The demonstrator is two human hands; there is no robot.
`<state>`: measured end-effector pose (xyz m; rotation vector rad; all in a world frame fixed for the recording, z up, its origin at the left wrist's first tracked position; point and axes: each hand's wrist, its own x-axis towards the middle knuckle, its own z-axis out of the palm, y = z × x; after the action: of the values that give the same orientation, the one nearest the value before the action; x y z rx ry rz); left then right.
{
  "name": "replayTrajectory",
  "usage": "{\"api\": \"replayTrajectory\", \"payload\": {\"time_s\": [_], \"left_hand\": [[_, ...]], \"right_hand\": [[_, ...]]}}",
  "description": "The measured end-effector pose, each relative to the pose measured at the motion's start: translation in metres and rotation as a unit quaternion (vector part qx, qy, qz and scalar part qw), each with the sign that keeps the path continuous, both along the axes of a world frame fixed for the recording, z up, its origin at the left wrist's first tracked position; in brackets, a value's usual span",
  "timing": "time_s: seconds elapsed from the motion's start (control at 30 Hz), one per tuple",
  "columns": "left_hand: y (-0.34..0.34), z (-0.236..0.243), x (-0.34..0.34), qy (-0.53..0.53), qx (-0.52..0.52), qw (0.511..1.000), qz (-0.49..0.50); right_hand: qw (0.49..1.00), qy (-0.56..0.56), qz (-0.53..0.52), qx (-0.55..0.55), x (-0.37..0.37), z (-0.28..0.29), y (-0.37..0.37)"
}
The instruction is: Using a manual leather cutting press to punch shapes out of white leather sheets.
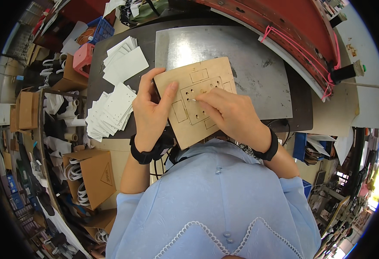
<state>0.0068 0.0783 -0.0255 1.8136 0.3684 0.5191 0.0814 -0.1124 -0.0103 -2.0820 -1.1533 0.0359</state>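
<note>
- The left hand (149,113) grips the left edge of a flat, light-brown wooden die board (197,100) cut with rectangular outlines and a field of small round holes; the thumb lies on its top face and the fingers curl round the edge.
- The board is tilted, lifted toward the person's chest, over the near edge of a grey metal plate (250,60).
- The right hand (229,113) rests on the board's centre, fingertips pressed together and pinching a thin, pale pin-like piece (193,100) at one of the holes; what it is stays too small to tell.
- Both wrists wear black bands.
- Left of the board, a fanned stack of white punched cards (111,113) lies on the dark table (95,82), with a second stack of plain white cards (124,60) behind it.
- An open brown cardboard box (95,175) stands at lower left.
</note>
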Motion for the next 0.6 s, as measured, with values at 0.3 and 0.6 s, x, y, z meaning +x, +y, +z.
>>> {"api": "replayTrajectory", "payload": {"time_s": [0.3, 0.6], "left_hand": [[-0.001, 0.002, 0.001, 0.010, -0.032, 0.999, -0.010], [0.006, -0.006, 0.000, 0.016, -0.026, 0.999, -0.009]], "right_hand": [[0.991, 0.012, -0.091, 0.094, 0.007, -0.006, -0.002], [0.961, 0.175, -0.200, 0.075, 0.038, -0.031, -0.052]]}}
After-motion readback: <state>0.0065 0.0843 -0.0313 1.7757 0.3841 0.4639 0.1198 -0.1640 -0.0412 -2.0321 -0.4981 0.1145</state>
